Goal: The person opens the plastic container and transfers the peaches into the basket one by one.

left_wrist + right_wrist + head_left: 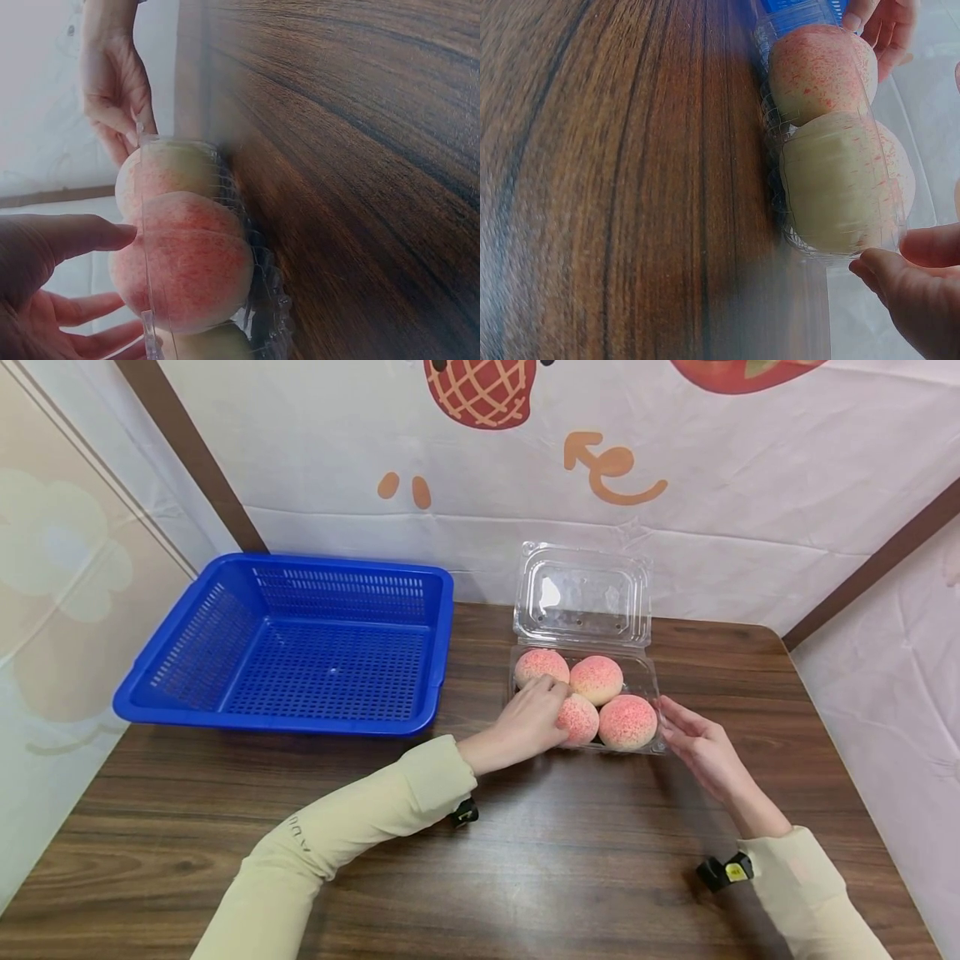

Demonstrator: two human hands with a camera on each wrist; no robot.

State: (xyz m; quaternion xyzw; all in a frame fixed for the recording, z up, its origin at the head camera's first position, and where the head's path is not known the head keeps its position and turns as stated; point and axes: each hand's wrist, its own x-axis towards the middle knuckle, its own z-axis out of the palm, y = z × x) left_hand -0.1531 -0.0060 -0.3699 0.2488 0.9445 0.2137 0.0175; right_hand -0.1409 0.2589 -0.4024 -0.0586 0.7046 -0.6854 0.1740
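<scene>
A clear plastic clamshell box [585, 748] stands with its lid [583, 597] raised at the back. Several pink-and-cream peaches sit in its base. My left hand [528, 722] reaches over the box's left side, fingers above the front-left peach [579, 722]. In the left wrist view the thumb [90, 234] points at that peach right by the rim, and the fingers are spread loosely beyond. At the opposite end, my right hand [705, 747] pinches the box's edge beside the front-right peach [628, 723]; the right wrist view shows its thumb and fingers [877, 266] at the corner.
A blue perforated plastic basket [431, 677] stands left of the box on the brown wooden table [570, 860]. Printed white cloth [337, 435] hangs behind the table and along both sides.
</scene>
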